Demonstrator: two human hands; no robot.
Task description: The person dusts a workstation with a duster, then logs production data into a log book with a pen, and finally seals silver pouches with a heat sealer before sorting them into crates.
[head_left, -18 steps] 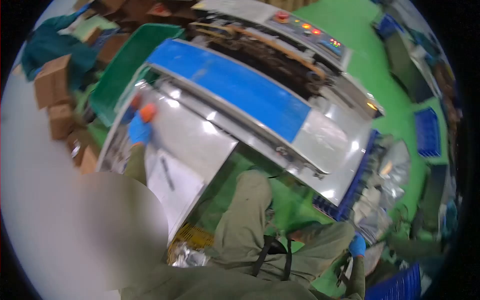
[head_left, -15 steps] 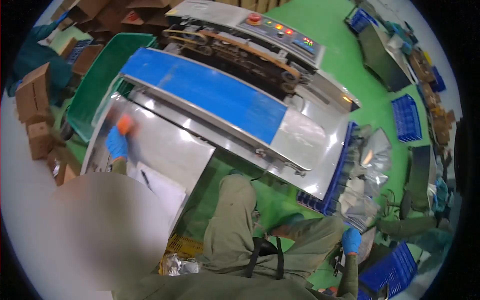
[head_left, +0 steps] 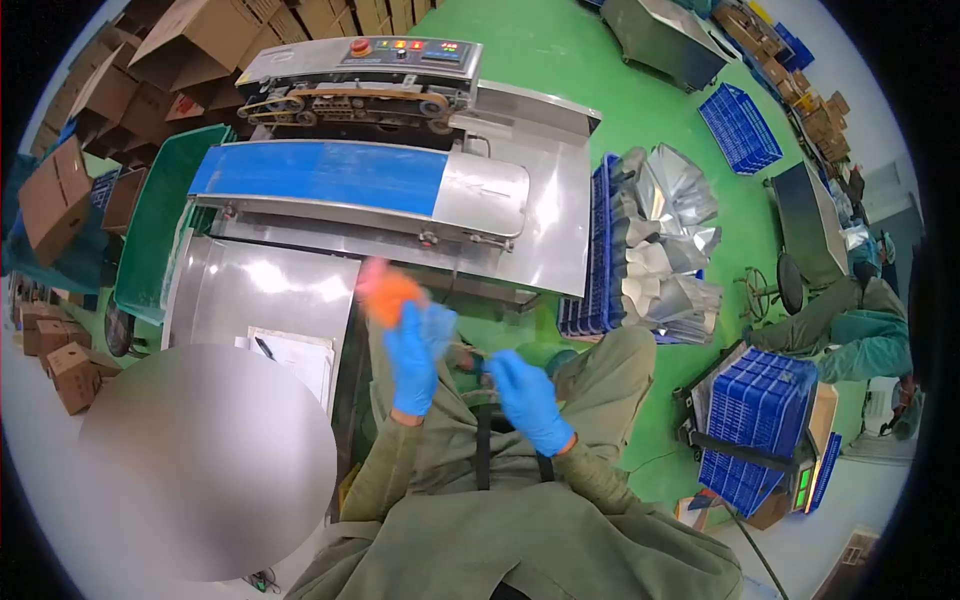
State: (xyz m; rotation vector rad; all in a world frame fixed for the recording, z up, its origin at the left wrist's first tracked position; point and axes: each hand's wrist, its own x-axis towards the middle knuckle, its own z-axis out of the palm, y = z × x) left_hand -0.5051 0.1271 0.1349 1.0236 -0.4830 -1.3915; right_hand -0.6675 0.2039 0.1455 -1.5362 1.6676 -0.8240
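Observation:
Both hands wear blue gloves. My left hand [head_left: 412,365] is raised over the lap, closed on a blurred orange object [head_left: 390,296] with a pinkish tip. Just right of it, my right hand [head_left: 530,400] has its fingers curled; what they hold, if anything, is hidden. In front stands a machine with a blue conveyor belt [head_left: 320,177] and a lit control panel [head_left: 410,50]. Papers [head_left: 300,362] with a black pen [head_left: 264,348] lie on the steel table [head_left: 270,275] at the left.
A blue crate [head_left: 600,250] with silver pouches [head_left: 665,240] stands right of the machine. Another blue crate [head_left: 755,425] is at the lower right. A green bin [head_left: 150,240] and cardboard boxes [head_left: 190,45] are at the left. Another person [head_left: 865,335] is at the far right.
The view has turned to the right. My left hand has brought the orange object from over the steel table to the lap. My right hand has come in from the far right beside it.

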